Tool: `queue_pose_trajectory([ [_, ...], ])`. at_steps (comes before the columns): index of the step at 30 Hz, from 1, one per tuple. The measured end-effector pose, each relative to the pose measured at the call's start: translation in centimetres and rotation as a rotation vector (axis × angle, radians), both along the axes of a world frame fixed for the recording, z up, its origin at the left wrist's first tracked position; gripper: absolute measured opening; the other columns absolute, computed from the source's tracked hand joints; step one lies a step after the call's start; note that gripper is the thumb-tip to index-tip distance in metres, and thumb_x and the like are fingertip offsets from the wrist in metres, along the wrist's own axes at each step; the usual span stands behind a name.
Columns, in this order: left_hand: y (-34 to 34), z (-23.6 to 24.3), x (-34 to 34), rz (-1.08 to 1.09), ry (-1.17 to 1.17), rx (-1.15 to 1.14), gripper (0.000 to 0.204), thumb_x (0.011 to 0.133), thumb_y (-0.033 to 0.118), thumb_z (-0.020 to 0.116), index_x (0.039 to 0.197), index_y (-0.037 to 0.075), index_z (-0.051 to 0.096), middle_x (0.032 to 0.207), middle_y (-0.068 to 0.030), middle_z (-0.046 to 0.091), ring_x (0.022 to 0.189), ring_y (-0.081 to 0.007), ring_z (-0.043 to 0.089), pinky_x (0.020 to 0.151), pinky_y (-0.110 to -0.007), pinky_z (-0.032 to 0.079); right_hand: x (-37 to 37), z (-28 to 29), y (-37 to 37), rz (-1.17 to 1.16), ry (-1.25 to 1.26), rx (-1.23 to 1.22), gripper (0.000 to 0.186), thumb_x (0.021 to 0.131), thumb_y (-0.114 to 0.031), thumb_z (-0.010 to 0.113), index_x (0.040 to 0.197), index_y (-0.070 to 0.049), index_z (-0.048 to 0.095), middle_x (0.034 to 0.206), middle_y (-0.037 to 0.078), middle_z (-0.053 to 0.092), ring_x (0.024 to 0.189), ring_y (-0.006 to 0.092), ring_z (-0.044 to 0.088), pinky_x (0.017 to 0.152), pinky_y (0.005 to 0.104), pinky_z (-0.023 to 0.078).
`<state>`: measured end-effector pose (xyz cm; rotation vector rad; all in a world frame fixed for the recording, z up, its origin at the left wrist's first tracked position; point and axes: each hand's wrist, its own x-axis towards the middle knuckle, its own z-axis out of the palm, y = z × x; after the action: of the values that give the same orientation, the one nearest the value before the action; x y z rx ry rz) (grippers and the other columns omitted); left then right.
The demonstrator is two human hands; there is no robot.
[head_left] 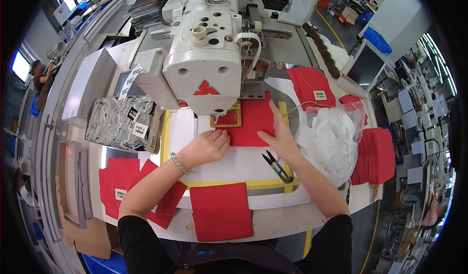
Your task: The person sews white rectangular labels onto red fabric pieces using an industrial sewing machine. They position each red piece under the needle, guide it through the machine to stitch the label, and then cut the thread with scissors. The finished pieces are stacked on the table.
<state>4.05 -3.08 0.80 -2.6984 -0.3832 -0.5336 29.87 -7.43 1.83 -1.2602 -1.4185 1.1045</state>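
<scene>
A flat piece of red fabric (256, 123) lies on the white work plate (209, 164) under the sewing machine head (202, 74). Over its left part sits a small yellow-edged clamp frame (226, 124). My left hand (207, 150) is closed, its fingertips together at the fabric's lower left corner; whatever they hold is hidden. Along the right edge of the fabric rests my right hand (280, 133), open, with thumb and fingers apart. Thread snips (277, 167) with dark blades lie just below my right hand. The needle area is hidden behind the machine head.
Red fabric pieces lie at the near edge (222, 213), left (117, 176) and far right (310, 86). A red stack (375, 157) stands beside a clear bag of white pieces (331, 140). At left are a bundle of labels (119, 123) and a white box (87, 86).
</scene>
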Motion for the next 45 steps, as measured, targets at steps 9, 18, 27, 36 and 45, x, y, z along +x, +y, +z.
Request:
queue_pose_trajectory([
  [9,0.2,-1.1,-3.3,0.157,-0.010,-0.015,0.025,0.073,0.007,0.064,0.096,-0.002,0.066,0.103,-0.0149,0.068,0.092,-0.0221,0.069,0.075,-0.032,0.059,-1.5,1.1,-0.2,0.181,-0.356,0.218,0.057,0.083,-0.004,0.069,0.137,-0.011,0.052,0.157,0.016,0.030,0.132,0.0329,0.048,0.101,0.0363,0.045],
  [18,0.2,-0.9,-3.7,0.244,-0.220,-0.286,0.029,0.079,0.019,0.073,0.100,0.001,0.066,0.107,-0.0114,0.067,0.097,-0.0260,0.067,0.085,-0.036,0.055,-1.0,-1.4,0.3,0.209,-0.636,0.392,0.033,0.083,0.001,0.064,0.114,-0.008,0.068,0.136,0.013,0.056,0.120,0.0369,0.056,0.101,0.0409,0.048],
  [27,-0.5,0.6,-6.0,0.388,-0.282,-0.506,0.037,0.076,0.029,0.079,0.100,0.004,0.067,0.117,-0.0087,0.064,0.104,-0.0260,0.059,0.092,-0.039,0.045,-1.4,-1.8,0.5,0.176,-0.699,0.446,0.031,0.082,0.001,0.066,0.111,-0.008,0.071,0.133,0.015,0.057,0.117,0.0351,0.057,0.107,0.0421,0.044],
  [36,-0.5,0.1,-6.2,0.352,-0.315,-0.536,0.028,0.078,0.029,0.077,0.096,0.008,0.069,0.117,-0.0089,0.062,0.108,-0.0235,0.057,0.093,-0.041,0.042,-1.5,-1.6,0.4,0.173,-0.797,0.535,0.034,0.079,-0.003,0.069,0.113,-0.010,0.069,0.132,0.013,0.057,0.113,0.0379,0.058,0.096,0.0424,0.050],
  [45,-0.7,-0.3,-6.3,0.327,-0.360,-0.533,0.023,0.075,0.024,0.080,0.091,0.010,0.071,0.110,-0.0054,0.064,0.101,-0.0222,0.059,0.091,-0.040,0.042,-1.4,-1.3,0.6,0.195,-0.779,0.527,0.038,0.077,0.002,0.066,0.113,-0.009,0.069,0.133,0.013,0.057,0.112,0.0392,0.058,0.097,0.0435,0.049],
])
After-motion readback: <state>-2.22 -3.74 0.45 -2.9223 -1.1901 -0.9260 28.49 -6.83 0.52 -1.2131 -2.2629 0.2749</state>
